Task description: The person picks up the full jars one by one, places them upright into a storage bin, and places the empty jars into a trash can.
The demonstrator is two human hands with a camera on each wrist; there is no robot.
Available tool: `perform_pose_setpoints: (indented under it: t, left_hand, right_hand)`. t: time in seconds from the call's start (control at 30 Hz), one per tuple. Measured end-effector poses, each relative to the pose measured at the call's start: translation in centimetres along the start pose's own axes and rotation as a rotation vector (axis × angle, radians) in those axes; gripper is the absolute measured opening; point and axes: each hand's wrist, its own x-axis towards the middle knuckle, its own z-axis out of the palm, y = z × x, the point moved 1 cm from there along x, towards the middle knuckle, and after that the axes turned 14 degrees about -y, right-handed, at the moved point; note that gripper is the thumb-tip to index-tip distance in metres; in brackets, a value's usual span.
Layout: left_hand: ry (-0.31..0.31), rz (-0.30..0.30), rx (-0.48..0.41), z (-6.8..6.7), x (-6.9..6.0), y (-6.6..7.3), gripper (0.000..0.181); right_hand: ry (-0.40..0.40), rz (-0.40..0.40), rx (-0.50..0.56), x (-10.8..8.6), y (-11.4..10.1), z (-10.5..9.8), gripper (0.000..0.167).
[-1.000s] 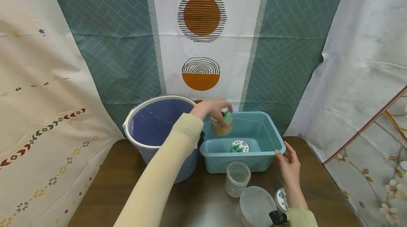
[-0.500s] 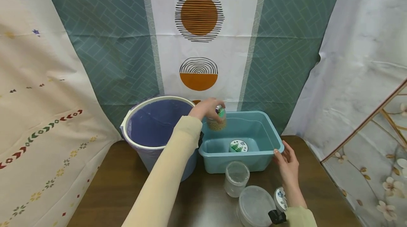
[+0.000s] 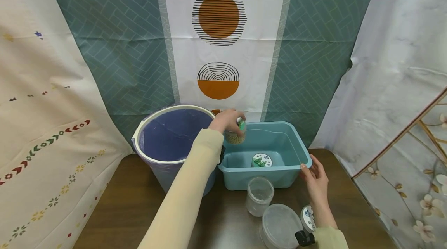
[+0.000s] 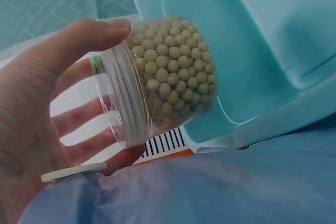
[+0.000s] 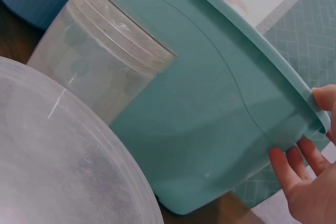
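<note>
My left hand [image 3: 226, 120] grips a clear jar [image 3: 235, 137] by its lid end, over the left end of a teal plastic tub [image 3: 237, 170]. Seen from the left wrist, that jar [image 4: 176, 69] is full of round beige beads or dried peas, and the thumb and fingers wrap around its lid. A second jar [image 3: 262, 160] with a white and green lid stands inside the tub. At the tub's front right corner, my right hand [image 3: 317, 179] holds the rim. The right wrist view shows the thumb above the rim and the fingers beneath it, against the outer wall.
A blue bucket [image 3: 144, 140] with a cream rim and plastic liner stands left of the tub. Before the tub are a clear jar [image 3: 260, 198], a wider container [image 3: 282, 225] with a translucent lid, and a white patterned lid [image 3: 309, 218] on the brown table [image 3: 115, 210].
My left hand has carried the jar a little leftward, towards the bucket side of the tub. The right hand keeps its hold on the rim.
</note>
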Motion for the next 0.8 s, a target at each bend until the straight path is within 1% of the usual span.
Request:
perform_pose_setpoints:
  t: [0.13, 0.33, 0.47, 0.53, 0.63, 0.7, 0.8]
  left_hand:
    - [0.009, -0.01, -0.002, 0.07, -0.02, 0.04, 0.059]
    - [0.018, -0.01, -0.001, 0.19, 0.1, -0.06, 0.06]
    - [0.007, -0.02, 0.008, 0.17, 0.02, -0.02, 0.06]
    - [-0.01, -0.024, 0.018, 0.13, -0.06, 0.03, 0.063]
    - [-0.03, -0.024, 0.011, -0.04, -0.1, 0.12, 0.074]
    - [-0.028, -0.015, -0.001, -0.16, -0.07, 0.17, 0.081]
    - [-0.017, -0.008, -0.007, -0.31, -0.21, 0.02, 0.084]
  right_hand:
    - [-0.003, -0.008, -0.007, -0.04, -0.04, 0.01, 0.059]
    - [-0.004, 0.009, -0.014, -0.06, -0.05, -0.03, 0.059]
    - [-0.003, 0.014, -0.011, -0.05, -0.06, -0.01, 0.059]
    - [-0.008, 0.015, -0.013, -0.08, -0.07, 0.0, 0.06]
    - [-0.011, 0.012, -0.014, -0.12, -0.09, -0.02, 0.06]
    - [-0.008, 0.007, -0.013, -0.14, -0.08, -0.09, 0.06]
    - [-0.005, 0.003, -0.009, -0.08, -0.03, 0.05, 0.059]
